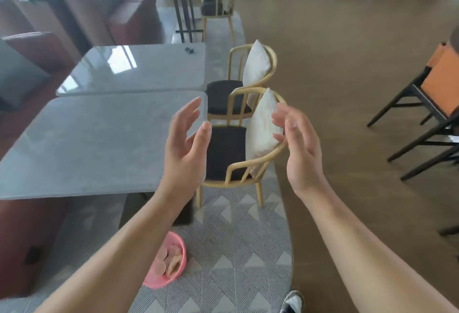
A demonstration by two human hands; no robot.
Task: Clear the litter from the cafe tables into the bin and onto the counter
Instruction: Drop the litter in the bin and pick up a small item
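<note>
Head view: left hand (183, 148) and right hand (298, 156) spread, empty, beyond the pink bin (155, 283); farther beyond, dark scrap (190, 50) probably needs pinching.

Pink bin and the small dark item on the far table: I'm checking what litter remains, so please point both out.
pink bin (155, 283), head view, on its near rim.
small dark item (190, 50), head view, on its middle.

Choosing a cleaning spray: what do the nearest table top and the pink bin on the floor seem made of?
Nearest table top: grey mottled stone or stone-look laminate, smooth, softly reflective. Pink bin: likely moulded plastic, judging by its even bright colour and thin rim.
</note>
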